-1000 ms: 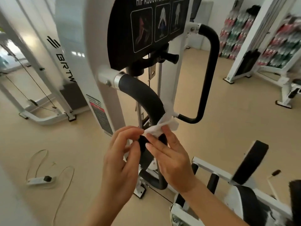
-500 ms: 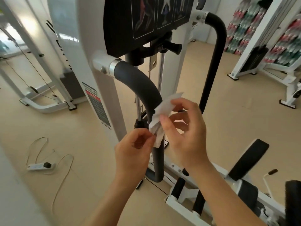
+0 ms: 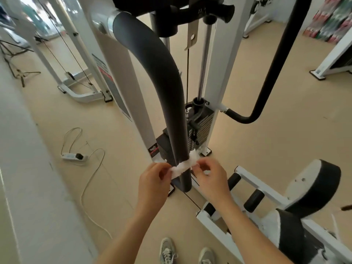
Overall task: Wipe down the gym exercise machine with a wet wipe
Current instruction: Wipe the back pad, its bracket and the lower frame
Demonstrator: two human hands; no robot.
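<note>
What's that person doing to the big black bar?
A person is cleaning a gym machine. The left hand and the right hand each pinch one end of a white wipe, which is stretched across the black padded bar near its bottom end.

We see a white power strip lying on the beige floor, its pale cord looping beside it. Further left stands another white cable machine, a dark tripod near it; a blurred rack of coloured items sits upper right
</note>
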